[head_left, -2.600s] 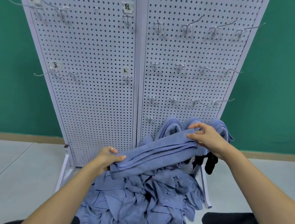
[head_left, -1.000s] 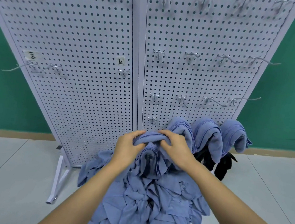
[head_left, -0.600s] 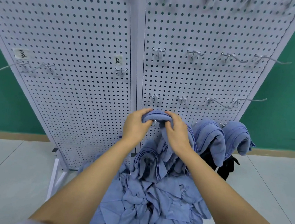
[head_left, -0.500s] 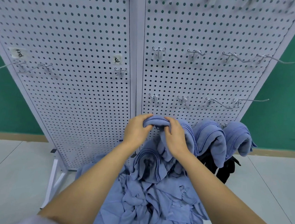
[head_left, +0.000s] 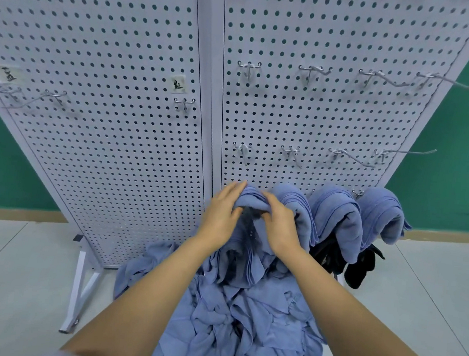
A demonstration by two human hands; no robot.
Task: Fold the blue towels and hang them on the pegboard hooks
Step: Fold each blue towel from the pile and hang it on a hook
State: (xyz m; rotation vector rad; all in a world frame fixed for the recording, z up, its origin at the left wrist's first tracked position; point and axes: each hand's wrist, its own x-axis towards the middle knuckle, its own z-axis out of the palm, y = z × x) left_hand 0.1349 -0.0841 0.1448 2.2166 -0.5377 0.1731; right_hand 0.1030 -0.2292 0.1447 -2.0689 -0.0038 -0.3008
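Lifted from the pile [head_left: 243,320], the folded towel [head_left: 251,200] now sits low on the pegboard [head_left: 115,167] (just left of three hung towels [head_left: 335,215]). Left hand [head_left: 221,213] and right hand [head_left: 279,224] pinch its top fold.

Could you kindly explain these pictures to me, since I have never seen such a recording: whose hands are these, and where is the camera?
There is no machine here. A person wears one wide-angle camera on the head, so you look forward and down along their own arms. The left hand and right hand grip a folded blue towel against the lower part of a white pegboard; any hook beneath it is hidden. To its right, three folded towels already hang in a row, with something black below them. Bare metal hooks stick out higher up. More blue towels lie in a loose pile on the grey floor.
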